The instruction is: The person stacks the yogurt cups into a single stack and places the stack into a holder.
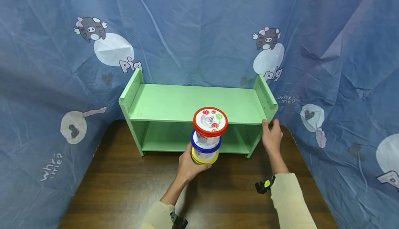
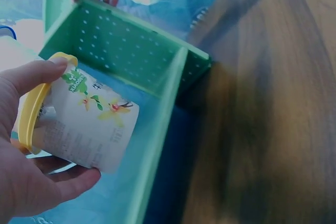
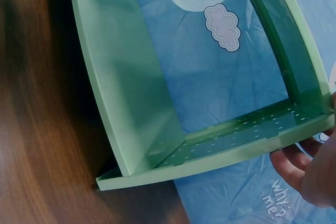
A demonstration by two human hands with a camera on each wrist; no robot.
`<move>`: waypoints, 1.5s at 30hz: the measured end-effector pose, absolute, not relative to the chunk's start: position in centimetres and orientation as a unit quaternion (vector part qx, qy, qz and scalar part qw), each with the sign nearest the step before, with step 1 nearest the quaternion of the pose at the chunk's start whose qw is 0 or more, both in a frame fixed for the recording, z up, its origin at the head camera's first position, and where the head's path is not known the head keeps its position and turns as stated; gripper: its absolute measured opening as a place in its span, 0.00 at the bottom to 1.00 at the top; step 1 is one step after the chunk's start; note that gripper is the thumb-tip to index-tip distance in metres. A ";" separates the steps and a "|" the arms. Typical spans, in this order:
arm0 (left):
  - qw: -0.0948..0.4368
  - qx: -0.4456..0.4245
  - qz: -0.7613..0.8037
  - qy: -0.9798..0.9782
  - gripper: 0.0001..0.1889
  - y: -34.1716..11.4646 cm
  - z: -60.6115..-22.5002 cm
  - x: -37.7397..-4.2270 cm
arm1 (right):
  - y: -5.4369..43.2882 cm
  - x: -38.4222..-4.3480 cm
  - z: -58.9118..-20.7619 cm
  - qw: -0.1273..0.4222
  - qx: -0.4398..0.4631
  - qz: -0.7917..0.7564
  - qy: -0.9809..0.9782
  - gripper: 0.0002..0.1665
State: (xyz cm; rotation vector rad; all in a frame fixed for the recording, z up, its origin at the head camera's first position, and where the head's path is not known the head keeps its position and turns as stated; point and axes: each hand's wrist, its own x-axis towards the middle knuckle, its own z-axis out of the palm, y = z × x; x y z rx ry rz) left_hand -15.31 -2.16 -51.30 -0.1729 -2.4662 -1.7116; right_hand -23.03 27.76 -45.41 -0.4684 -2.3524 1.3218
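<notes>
My left hand [image 1: 188, 166] grips the lowest tub of a stack of three white plastic tubs, held in front of the green shelf [image 1: 193, 102]. The top tub has a red lid [image 1: 210, 121] printed with strawberries, the middle one a blue lid [image 1: 205, 149], the bottom one a yellow lid [image 1: 202, 160]. In the left wrist view, thumb and fingers span the yellow-lidded tub [image 2: 89, 121], which shows a vanilla-flower print. My right hand [image 1: 272, 139] holds the shelf's right side panel [image 3: 231, 156] near its front edge, fingers curled at the outer side.
The two-level shelf stands on a brown wooden table [image 1: 118, 191], against a blue cloth [image 1: 199, 31] printed with cartoon pigs. Raised side panels bound the upper level at left and right. The cloth also hangs along both sides of the table.
</notes>
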 end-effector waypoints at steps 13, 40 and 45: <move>0.058 -0.073 -0.554 -0.827 0.51 -2.1 -46.7 -15.0 | 27.8 -23.0 -45.4 0.203 -0.165 0.471 -0.842 0.26; 0.056 -0.104 -0.559 -0.821 0.46 -2.7 -40.6 -16.4 | 27.8 -23.0 -45.5 0.217 -0.168 0.471 -0.838 0.24; 0.053 -0.110 -0.553 -0.824 0.46 -2.6 -39.7 -17.1 | 27.9 -23.1 -45.6 0.217 -0.166 0.469 -0.840 0.25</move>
